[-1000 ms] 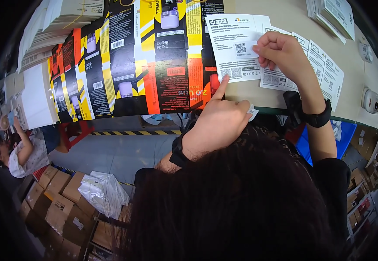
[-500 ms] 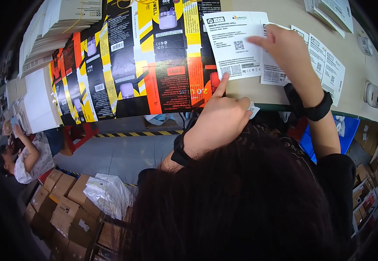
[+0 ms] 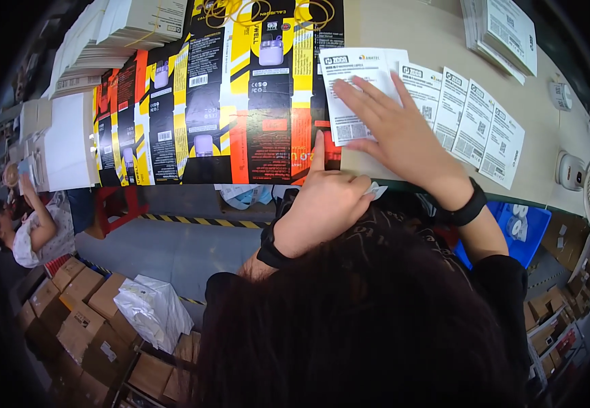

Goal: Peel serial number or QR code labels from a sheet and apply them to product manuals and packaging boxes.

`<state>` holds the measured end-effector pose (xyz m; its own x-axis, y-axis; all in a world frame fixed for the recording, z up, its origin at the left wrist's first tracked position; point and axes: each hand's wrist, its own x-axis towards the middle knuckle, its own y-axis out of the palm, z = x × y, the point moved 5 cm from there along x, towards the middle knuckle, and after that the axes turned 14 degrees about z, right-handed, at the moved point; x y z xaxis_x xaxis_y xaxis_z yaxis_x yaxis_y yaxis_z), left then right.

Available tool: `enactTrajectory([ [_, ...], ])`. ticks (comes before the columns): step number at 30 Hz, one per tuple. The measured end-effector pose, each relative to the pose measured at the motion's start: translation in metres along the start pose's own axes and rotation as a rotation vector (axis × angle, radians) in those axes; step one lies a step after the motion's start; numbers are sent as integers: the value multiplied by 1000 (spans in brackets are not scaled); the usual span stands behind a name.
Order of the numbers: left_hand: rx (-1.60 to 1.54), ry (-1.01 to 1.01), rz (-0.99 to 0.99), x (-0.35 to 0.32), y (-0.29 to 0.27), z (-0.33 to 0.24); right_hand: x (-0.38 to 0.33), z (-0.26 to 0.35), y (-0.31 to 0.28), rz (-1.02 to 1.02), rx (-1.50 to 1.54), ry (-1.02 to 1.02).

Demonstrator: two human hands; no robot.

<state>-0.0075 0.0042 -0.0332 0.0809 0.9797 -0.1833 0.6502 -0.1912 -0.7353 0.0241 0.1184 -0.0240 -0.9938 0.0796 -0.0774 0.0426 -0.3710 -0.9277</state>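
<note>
Broadly, the table (image 3: pixel 543 126) bears a printed sheet (image 3: pixel 204 98) left and white leaflets (image 3: pixel 470 121) right, which a sideways push might skew. The right hand (image 3: pixel 404 136), fingers spread flat, partly covers the leftmost leaflet (image 3: pixel 342 112); the left hand (image 3: pixel 325 204), index straight, seemingly pinches a white scrap (image 3: pixel 376 191).

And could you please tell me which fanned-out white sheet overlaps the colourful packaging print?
The leftmost sheet, under the spread right hand; the other sheets lie farther right, clear of the colourful print.
</note>
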Motion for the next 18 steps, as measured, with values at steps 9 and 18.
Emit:
enactTrajectory([
  [9,42,33,12,13,-10,-9,-18,-3,-14,101,-68,103],
  [18,69,-23,140,21,4,-6,-31,-2,-11,103,-74,83],
])
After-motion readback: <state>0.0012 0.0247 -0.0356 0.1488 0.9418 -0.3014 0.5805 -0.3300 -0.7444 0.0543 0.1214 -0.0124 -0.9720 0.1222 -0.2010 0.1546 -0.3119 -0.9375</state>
